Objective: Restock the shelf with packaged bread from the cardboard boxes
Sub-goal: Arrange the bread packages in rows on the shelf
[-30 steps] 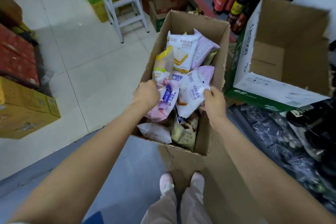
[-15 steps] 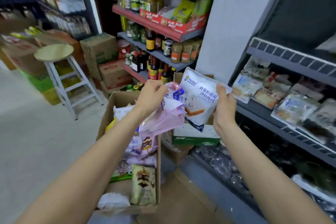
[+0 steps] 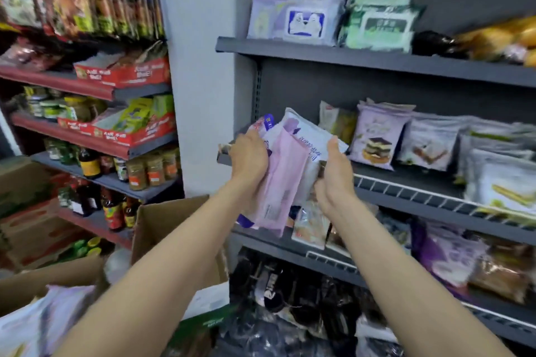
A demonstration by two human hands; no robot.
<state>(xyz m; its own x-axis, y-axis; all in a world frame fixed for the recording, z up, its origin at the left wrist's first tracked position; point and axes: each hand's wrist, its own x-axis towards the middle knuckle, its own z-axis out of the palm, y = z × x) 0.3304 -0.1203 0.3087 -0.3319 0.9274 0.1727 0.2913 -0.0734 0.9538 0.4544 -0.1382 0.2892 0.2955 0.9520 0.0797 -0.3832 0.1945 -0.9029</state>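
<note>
Your left hand [image 3: 251, 158] and right hand [image 3: 333, 171] are bare, without gloves, rings or a watch. Both forearms are uncovered up to the lower edge of the view; no sleeve is visible there.

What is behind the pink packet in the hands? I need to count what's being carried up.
Behind the pink packet, a white printed packet shows, held by the right hand; the left hand grips the pink one. Any further packets are covered.
</note>
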